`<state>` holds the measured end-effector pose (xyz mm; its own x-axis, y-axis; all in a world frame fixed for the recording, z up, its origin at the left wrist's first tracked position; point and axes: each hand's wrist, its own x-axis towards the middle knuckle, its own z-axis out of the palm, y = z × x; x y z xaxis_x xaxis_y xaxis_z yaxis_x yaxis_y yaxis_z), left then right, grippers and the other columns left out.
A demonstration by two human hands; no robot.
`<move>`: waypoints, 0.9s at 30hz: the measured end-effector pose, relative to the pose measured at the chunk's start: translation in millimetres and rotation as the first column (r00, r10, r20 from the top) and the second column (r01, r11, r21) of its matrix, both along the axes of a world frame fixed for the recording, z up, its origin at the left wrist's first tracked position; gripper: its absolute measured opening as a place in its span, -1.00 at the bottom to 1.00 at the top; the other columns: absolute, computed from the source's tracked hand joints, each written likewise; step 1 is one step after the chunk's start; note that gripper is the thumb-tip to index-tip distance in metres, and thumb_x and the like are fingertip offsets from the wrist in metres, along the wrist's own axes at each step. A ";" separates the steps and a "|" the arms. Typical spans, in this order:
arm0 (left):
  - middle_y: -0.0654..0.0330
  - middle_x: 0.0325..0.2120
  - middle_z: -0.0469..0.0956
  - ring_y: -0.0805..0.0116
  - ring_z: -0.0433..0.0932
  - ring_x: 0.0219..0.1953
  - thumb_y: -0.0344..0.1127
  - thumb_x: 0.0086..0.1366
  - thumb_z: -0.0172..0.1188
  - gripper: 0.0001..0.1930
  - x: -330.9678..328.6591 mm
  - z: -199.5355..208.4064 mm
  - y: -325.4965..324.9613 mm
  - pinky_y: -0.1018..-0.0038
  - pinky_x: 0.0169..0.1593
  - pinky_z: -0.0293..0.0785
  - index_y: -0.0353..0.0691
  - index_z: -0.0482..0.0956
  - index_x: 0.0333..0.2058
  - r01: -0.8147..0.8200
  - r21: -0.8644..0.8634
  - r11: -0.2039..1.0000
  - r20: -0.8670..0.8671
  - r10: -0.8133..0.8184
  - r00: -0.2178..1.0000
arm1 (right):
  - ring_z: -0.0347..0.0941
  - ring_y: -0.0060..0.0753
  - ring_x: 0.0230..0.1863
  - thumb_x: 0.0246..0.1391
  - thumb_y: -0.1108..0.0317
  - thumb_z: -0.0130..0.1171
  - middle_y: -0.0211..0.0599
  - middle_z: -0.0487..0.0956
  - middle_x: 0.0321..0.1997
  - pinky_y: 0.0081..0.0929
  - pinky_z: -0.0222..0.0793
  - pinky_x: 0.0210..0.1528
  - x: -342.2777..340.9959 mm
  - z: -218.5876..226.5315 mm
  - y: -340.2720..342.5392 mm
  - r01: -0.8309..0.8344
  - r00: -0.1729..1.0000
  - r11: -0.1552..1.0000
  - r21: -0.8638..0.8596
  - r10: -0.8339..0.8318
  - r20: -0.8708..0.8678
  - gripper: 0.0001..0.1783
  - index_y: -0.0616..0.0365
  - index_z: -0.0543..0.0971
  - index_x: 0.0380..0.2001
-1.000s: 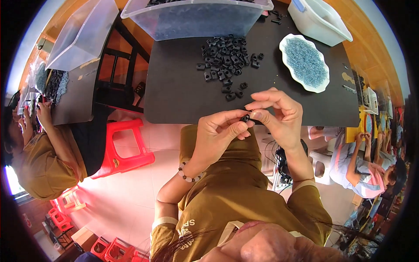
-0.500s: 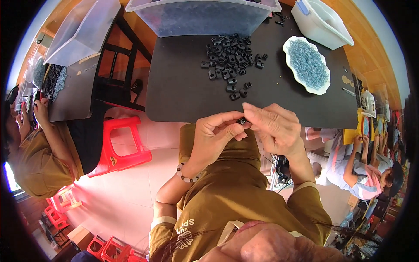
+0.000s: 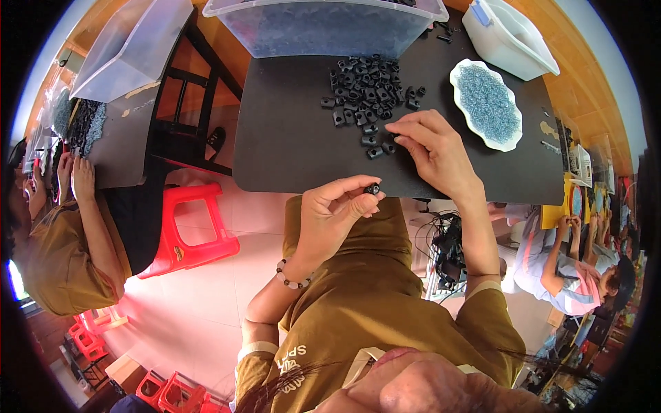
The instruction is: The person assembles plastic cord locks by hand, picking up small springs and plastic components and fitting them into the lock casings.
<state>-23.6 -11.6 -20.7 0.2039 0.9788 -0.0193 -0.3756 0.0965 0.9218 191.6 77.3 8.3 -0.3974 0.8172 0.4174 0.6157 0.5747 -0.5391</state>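
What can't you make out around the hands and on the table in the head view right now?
Head view:
- Held black part: its lower side is hidden by the left hand.
- Right hand: its own fingers hide whether it grips a part.
- Clear bin: its far side is cut off by the picture's top edge.
- Blue-grey bits in the white dish: too small to tell one by one.

Held part [image 3: 372, 189] black, same as the loose black pieces [image 3: 365, 89] on a dark brown-black tabletop [image 3: 289, 148]; grey-blue bits [image 3: 487, 103] in a white dish [image 3: 506, 146], white tub [image 3: 506, 49] with a blue latch [image 3: 480, 14]. Wearer's shirt [image 3: 385, 303] olive-brown, cream cuff bands [image 3: 484, 287], white chest print [image 3: 292, 372]; bracelet [image 3: 292, 283] mixes pale pinkish-white and dark beads. Stool [image 3: 219, 221] plain bright red, floor tiles [image 3: 200, 289] pale pink.
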 end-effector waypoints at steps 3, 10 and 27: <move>0.11 -0.27 0.67 0.55 0.61 -0.29 -0.44 0.32 0.28 -0.71 -0.8 2.5 0.1 0.62 -0.19 0.60 -0.42 0.59 -0.02 -0.009 -0.012 1.000 0.000 0.009 1.000 | 0.50 -0.19 -0.16 0.00 0.57 0.29 -0.26 0.57 -0.20 -0.35 0.47 -0.18 3.0 -1.1 5.7 -0.093 0.975 0.995 0.033 0.084 0.207 -0.70 0.09 0.68 -0.15; 0.12 -0.29 0.67 0.56 0.61 -0.29 -0.43 0.32 0.28 -0.72 -0.8 -0.6 1.6 0.63 -0.20 0.60 -0.41 0.60 -0.02 -0.001 -0.018 1.000 0.008 0.001 1.000 | 0.48 -0.17 -0.24 0.01 0.58 0.26 -0.28 0.52 -0.29 -0.32 0.44 -0.28 1.3 3.3 1.7 -0.001 0.967 0.998 0.068 -0.017 0.253 -0.74 0.11 0.66 -0.18; 0.21 -0.30 0.63 0.55 0.56 -0.33 -0.47 0.20 0.38 -0.73 12.2 5.0 -1.1 0.61 -0.24 0.50 -0.30 0.69 -0.10 -0.083 0.288 0.954 -0.215 0.149 0.965 | 0.51 -0.70 -0.35 0.07 0.48 0.39 -0.39 0.64 -0.36 -0.72 0.42 -0.29 3.2 15.3 -63.3 -0.478 0.637 0.645 -0.596 -0.212 -0.741 -0.80 0.31 0.65 -0.23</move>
